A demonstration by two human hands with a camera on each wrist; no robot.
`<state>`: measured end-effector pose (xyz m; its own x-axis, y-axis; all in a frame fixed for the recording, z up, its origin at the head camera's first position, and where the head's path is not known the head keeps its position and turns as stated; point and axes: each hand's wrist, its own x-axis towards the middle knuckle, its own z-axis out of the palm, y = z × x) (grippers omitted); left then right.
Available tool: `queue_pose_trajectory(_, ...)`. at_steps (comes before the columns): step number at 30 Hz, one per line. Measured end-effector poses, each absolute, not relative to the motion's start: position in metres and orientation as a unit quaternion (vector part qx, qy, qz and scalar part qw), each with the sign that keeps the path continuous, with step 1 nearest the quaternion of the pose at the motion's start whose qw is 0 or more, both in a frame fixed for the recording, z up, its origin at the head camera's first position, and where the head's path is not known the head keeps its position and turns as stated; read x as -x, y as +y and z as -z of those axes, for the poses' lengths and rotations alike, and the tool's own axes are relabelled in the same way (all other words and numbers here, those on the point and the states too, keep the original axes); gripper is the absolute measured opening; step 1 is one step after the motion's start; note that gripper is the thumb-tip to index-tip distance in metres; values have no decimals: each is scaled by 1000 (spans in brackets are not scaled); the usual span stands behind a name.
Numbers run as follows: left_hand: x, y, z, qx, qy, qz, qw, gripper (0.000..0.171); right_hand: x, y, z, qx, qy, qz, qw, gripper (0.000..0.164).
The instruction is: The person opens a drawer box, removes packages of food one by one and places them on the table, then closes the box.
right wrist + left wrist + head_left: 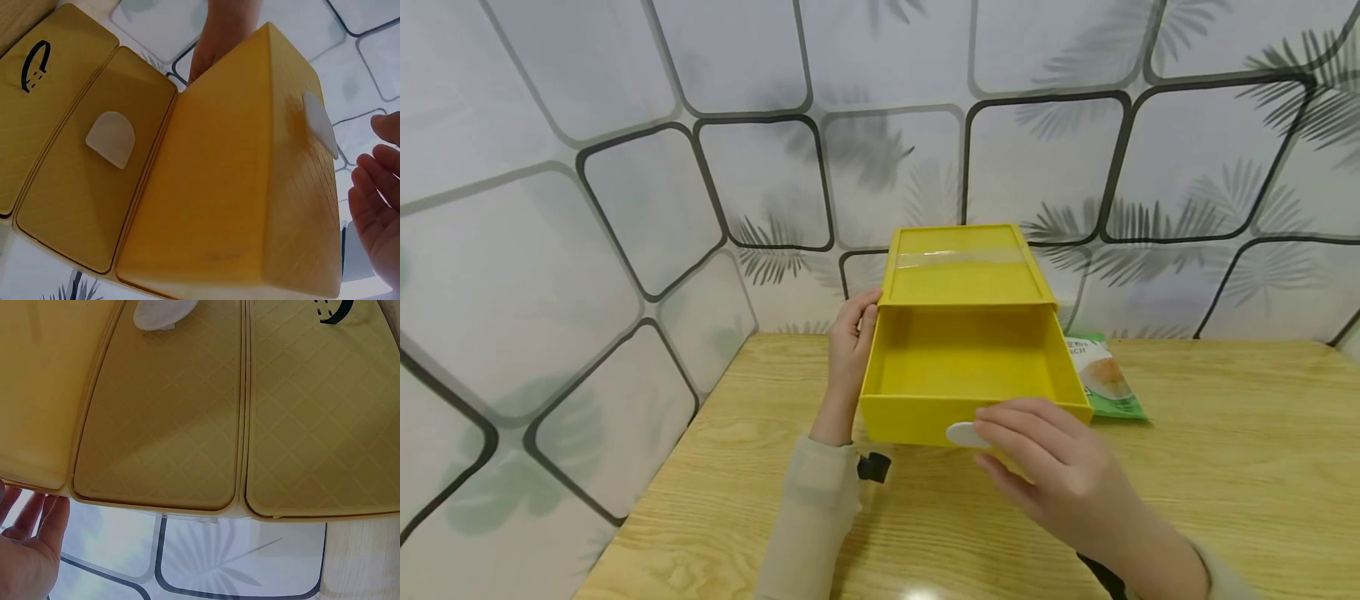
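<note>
A yellow drawer cabinet (962, 279) stands on the table with its top drawer (910, 417) pulled out; the drawer's inside is bare. My left hand (852, 346) rests against the cabinet's left side, fingers extended along the wall; its fingertips also show in the left wrist view (37, 547). In front of the white handle (962, 434) hovers my right hand (1060, 475), fingers loosely bent. The right wrist view shows this hand (378, 206) apart from the handle, with nothing in it. Beneath, a middle drawer (169, 425) and a bottom drawer (319, 425) are closed.
A green and white food packet (1105, 379) lies on the table just right of the cabinet. The bottom drawer carries a black loop (34, 65). A patterned wall (895, 175) rises behind, and another (542, 275) borders the table at left.
</note>
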<state>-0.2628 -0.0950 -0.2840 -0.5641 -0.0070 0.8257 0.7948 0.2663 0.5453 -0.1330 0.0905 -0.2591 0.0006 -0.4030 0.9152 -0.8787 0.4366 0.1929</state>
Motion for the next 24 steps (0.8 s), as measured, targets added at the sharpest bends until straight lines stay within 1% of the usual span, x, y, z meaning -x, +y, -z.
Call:
queue_pose_trajectory(5, 262, -95, 284, 284, -701, 544, 364, 22, 135, 88, 265, -487, -673, -185, 525, 22)
queue_pose_trajectory(10, 263, -95, 284, 284, -701, 542, 365, 22, 135, 85, 268, -483, -682, -146, 530, 24)
queue_pose_trajectory(20, 265, -96, 286, 292, -698, 534, 377, 22, 137, 85, 272, -481, -710, -108, 504, 28)
queue_pose_trajectory(24, 274, -98, 294, 294, -701, 533, 373, 23, 136, 85, 272, -482, -713, -101, 499, 28)
